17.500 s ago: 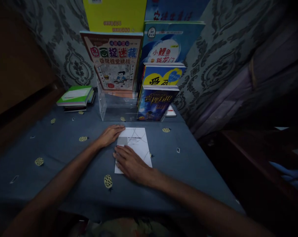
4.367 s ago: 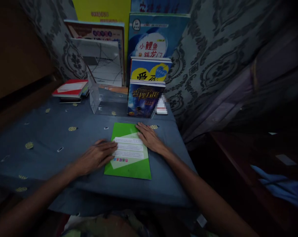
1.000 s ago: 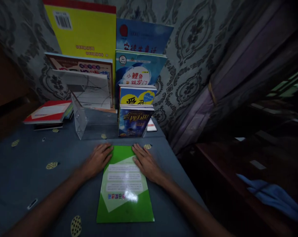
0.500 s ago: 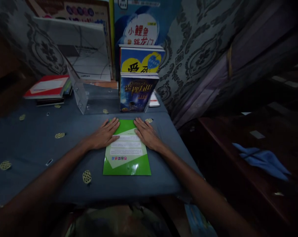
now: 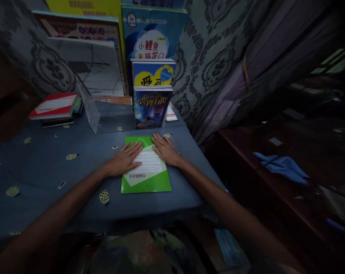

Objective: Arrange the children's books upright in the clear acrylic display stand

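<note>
Both palms flat: left hand [image 5: 124,160], right hand [image 5: 165,149] on green booklet [image 5: 149,179].

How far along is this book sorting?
Several books already stand in the clear stand, including a white booklet. The green book lies flat on the table with the left hand and right hand resting open on it. A stack topped by a red book waits.

Left hand [image 5: 124,160] flat; right hand [image 5: 164,149] flat (palms down)
</note>
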`<action>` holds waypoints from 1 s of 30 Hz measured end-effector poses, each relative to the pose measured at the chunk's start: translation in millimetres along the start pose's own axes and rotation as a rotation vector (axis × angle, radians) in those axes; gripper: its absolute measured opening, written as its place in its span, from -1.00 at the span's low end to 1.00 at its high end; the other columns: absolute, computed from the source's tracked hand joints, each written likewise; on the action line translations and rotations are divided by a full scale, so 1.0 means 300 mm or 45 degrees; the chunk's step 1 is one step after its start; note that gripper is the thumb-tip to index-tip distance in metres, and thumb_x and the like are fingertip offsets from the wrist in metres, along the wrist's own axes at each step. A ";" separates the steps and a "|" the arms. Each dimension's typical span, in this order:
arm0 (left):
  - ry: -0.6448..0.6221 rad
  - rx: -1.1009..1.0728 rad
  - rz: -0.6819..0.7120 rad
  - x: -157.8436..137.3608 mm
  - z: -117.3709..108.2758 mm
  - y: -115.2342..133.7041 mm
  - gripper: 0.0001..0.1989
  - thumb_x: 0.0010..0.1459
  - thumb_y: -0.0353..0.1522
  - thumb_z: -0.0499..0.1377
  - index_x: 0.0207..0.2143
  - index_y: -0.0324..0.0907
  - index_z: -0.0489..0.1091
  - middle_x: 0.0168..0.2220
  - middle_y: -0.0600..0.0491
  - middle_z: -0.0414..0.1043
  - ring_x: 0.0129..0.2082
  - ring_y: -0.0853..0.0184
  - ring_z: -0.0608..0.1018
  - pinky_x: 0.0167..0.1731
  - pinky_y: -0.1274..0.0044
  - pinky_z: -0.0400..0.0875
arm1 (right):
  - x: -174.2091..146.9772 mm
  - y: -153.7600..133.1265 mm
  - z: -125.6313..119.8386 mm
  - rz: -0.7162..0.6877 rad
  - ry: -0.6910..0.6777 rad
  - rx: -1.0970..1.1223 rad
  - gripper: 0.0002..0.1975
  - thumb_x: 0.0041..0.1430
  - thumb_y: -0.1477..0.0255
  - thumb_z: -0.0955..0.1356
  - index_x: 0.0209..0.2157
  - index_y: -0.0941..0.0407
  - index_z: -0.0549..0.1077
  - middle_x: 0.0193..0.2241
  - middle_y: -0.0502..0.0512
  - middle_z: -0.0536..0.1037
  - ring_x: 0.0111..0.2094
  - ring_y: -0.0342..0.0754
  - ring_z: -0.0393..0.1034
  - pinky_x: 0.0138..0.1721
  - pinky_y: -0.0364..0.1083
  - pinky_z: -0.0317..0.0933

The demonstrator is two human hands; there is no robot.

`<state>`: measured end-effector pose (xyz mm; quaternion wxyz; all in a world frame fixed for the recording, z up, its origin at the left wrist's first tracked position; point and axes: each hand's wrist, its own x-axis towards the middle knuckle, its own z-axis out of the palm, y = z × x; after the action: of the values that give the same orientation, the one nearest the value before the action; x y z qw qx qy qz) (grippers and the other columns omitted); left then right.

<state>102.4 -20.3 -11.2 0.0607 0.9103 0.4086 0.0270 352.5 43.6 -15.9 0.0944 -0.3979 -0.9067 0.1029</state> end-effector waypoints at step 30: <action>0.038 -0.104 0.029 -0.002 -0.006 -0.015 -0.29 0.39 -0.01 -0.19 0.42 -0.18 -0.25 0.43 -0.12 -0.20 0.42 0.16 -0.09 0.36 0.24 -0.20 | -0.526 -0.345 -0.008 -0.084 0.110 -0.035 -0.36 0.27 0.40 0.34 0.32 0.27 0.14 0.31 0.33 0.21 0.34 0.14 0.06 0.29 0.12 0.13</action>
<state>98.6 -17.6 -9.9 0.0912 0.9111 0.3978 0.0581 385.4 -141.5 -0.7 0.1314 -0.3731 -0.9158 0.0699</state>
